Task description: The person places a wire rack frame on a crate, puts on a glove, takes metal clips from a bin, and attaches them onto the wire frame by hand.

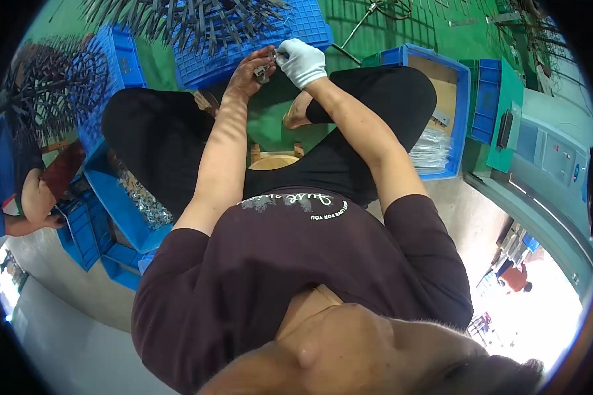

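Note:
My left hand [245, 76] is bare and curled around several small shiny metal parts [262, 74], in front of a blue crate [207, 74]. Beside it, my right hand [303, 64] wears a white glove. Its fingertips are pinched together close to the left fingers, and what they hold is too small to make out. Just beyond both hands, dark metal prongs [207, 23] of a rack spread over the crate.
At the left, a blue bin [115, 204] holds many small metal parts. To the right, another blue bin [464, 112] contains clear plastic bags [431, 150]. A second pronged rack [53, 85] and a person's arm [38, 197] are at far left. A small stool [275, 161] shows between my legs.

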A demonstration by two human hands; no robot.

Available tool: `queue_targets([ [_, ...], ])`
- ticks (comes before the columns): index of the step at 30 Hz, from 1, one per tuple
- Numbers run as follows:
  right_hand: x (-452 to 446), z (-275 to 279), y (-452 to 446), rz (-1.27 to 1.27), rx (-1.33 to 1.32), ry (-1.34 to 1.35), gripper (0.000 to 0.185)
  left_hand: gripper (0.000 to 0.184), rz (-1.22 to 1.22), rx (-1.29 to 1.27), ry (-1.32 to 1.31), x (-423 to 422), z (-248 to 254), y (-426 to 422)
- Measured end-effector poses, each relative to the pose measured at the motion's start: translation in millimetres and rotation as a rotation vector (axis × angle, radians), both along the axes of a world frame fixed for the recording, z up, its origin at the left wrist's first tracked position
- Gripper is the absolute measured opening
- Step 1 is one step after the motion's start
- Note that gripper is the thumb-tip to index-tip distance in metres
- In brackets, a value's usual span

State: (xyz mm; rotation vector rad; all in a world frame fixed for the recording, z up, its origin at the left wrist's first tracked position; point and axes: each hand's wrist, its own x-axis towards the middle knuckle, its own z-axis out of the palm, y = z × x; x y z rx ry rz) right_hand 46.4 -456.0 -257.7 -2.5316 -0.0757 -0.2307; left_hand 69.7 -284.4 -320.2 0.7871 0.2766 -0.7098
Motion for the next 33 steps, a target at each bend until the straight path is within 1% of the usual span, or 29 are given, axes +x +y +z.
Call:
queue_targets([
  [2,1,9,2,0.012,-0.008,0.025,0.013,0.034,0.065,0.006,0.039,-3,7,-5],
  [3,-1,19,1,0.087,0.002,0.012,0.015,0.033,0.053,0.191,-0.073,-13,16,-3],
  [4,1,22,2,0.117,-0.075,0.014,0.017,0.034,0.038,0.232,-0.033,-14,26,-5],
  [5,-1,27,0,0.158,-0.066,0.039,0.017,0.035,0.024,0.27,0.008,-13,36,-8],
  [6,-5,49,-1,0.129,-0.01,0.076,0.017,0.036,0.009,0.307,0.05,-13,46,-11],
  [7,-2,42,-1,0.124,0.035,0.113,0.017,0.036,-0.013,0.233,0.002,-6,21,-6],
  [8,0,24,-1,0.08,0.042,0.109,0.017,0.036,-0.036,0.157,-0.043,-1,-4,-1],
  [9,4,37,-5,0.15,0.002,0.238,0.02,0.038,-0.051,0.166,-0.067,0,-3,0],
  [10,9,31,-10,0.21,0.011,0.304,0.023,0.04,-0.074,0.175,-0.164,1,-9,2],
  [11,9,25,-12,0.198,0.008,0.315,0.024,0.04,-0.115,0.154,-0.163,1,-9,2],
  [13,11,38,-17,0.181,0.028,0.547,0.027,0.042,-0.177,0.133,-0.146,-3,-6,5],
  [14,14,34,-19,0.197,0.02,0.577,0.028,0.042,-0.218,0.126,-0.149,-3,-4,5],
  [17,14,33,-24,0.241,0.038,0.562,0.03,0.044,-0.301,0.121,-0.144,-2,5,6],
  [18,16,25,-24,0.243,0.1,0.56,0.03,0.044,-0.31,0.128,-0.133,-3,7,7],
  [22,14,25,-23,0.212,0.186,0.478,0.029,0.044,-0.337,0.057,-0.172,-3,-6,13],
  [25,13,30,-21,0.081,0.282,0.348,0.027,0.044,-0.226,0.04,-0.002,-10,-8,12],
  [26,14,26,-21,0.017,0.336,0.35,0.025,0.043,-0.17,-0.106,0.033,-17,1,7],
  [29,19,20,-28,-0.085,0.335,0.407,0.027,0.032,-0.174,-0.402,0.16,-17,-23,5],
  [30,20,16,-29,-0.115,0.333,0.378,0.023,0.029,-0.156,-0.43,0.191,-16,-32,6],
  [32,21,9,-34,-0.146,0.205,0.267,0.022,0.025,-0.103,-0.485,0.26,-19,-50,6],
  [33,20,3,-34,-0.14,0.146,0.224,0.022,0.023,-0.057,-0.456,0.266,-18,-65,-2],
])
